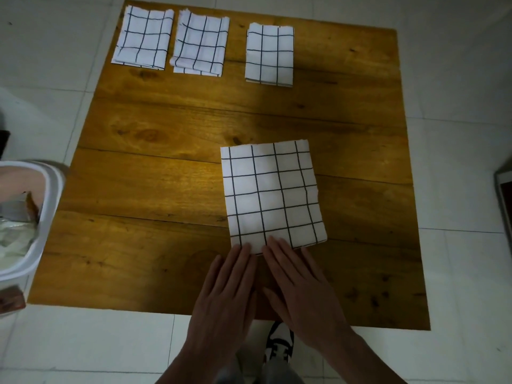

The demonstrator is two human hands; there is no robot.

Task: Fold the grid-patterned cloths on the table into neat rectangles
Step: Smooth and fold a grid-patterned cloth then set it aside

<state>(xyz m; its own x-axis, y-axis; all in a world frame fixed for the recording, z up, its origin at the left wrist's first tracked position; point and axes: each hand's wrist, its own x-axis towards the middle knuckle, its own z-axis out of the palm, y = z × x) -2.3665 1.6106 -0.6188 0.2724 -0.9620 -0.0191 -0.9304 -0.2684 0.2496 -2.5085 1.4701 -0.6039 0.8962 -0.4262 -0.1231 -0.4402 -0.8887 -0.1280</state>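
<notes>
Four grid-patterned cloths lie on the wooden table (166,167), and the nearest one (273,195) sits right of centre, folded into a rectangle with its long sides running away from me. My left hand (227,289) and right hand (302,289) lie flat side by side at its near edge, fingers straight and close together, holding nothing. The left fingertips (245,248) touch the cloth's near left corner; the right fingertips (275,242) rest on the near hem just beside them.

Along the far edge of the table lie the other three, each already a folded rectangle: the far left cloth (142,37) at the corner, the middle cloth (201,42) just beside it with its layers slightly uneven, and the far right cloth (269,54) set apart from that pair.

Beyond the table's left side stands a white bin (48,214) with crumpled contents. Below my wrists, a black-and-white shoe (279,345) shows on the pale tiled floor (83,347).
</notes>
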